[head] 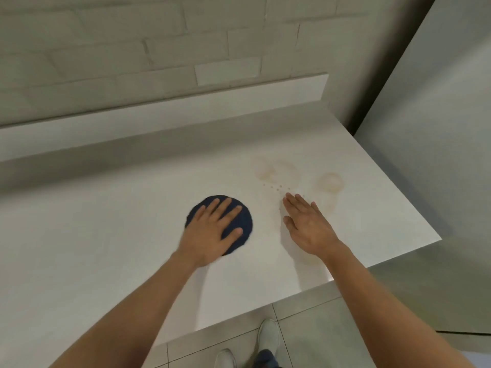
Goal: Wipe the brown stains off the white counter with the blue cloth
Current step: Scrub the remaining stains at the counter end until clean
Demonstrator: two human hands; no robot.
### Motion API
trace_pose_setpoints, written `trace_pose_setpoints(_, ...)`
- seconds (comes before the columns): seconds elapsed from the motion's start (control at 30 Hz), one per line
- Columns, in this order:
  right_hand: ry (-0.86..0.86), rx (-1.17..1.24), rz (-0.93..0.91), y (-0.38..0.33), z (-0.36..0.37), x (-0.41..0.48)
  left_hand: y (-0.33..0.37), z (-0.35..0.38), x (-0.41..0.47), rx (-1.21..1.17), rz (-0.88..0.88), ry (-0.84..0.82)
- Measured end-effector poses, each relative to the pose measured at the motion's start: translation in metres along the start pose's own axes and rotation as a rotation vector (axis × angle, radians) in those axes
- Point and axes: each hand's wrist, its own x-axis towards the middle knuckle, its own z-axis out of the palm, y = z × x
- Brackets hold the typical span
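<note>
1. Head view, task things: the blue cloth (247, 221) lay flat at the centre of the frame on the white counter (106, 235). The left hand (212, 231) pressed it down with spread, straight fingers, gripping nothing. The brown stains (264, 171) sat to the upper right of the cloth, well apart from it: faint rings, a second ring (329, 181) further right and a row of small dots (277, 187).
2. The right hand (308, 227) lay flat and empty on the counter, its fingertips just below the dots.
3. Risks, as I judged them: the pale rings could be missed, or smeared outward by a light pass. The flat palm could slip off the cloth mid-stroke. The right ring lay near the counter's right edge, so a long sweep could carry the cloth over it.
4. In the way: the right hand lay between the cloth and the stains.
5. Around: a raised ledge (186, 115) and brick wall (132, 49) above, a grey panel (438, 128) at right, floor tiles (318, 328) and a shoe (268, 338) at the bottom.
</note>
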Motion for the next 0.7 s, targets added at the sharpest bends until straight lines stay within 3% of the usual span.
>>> trace_pose_setpoints(0.1, 0.089, 0.048, 0.020, -0.004, 0.002, -0.020, -0.033, -0.011, 0.016, 0.027, -0.150, 0.020)
trace_pose_setpoints(0.27, 0.054, -0.002, 0.091, 0.001, 0.011, -0.043, -0.017, -0.007, 0.051, 0.008, -0.298, 0.009)
trace_pose_setpoints(0.53, 0.028, 0.018, 0.101, 0.004, 0.018, -0.040, 0.037, 0.007, 0.030, -0.004, -0.137, -0.001)
trace_pose_setpoints(0.7, 0.026, 0.218, 0.134, 0.003, 0.010, -0.043, 0.073, 0.015, 0.012, -0.002, -0.046, -0.026)
